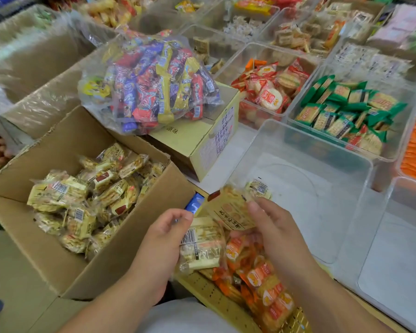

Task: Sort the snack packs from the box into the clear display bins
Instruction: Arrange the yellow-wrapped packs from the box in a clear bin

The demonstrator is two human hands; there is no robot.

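Note:
An open cardboard box (139,239) at lower left holds several yellow snack packs (65,193). My left hand (163,239) grips a yellow snack pack (202,248) just right of the box's wall. My right hand (271,227) holds more yellow packs (231,210) at the near-left corner of an empty clear bin (305,155). One small yellow pack (258,188) sits at my right fingertips, over the bin's near edge.
A bag of mixed candy bars (151,85) rests on a closed yellow carton (202,140). Clear bins hold red-orange packs (267,90) and green packs (341,111). Orange packs (259,275) lie in a bin below my hands. Another clear bin (394,260) stands at right.

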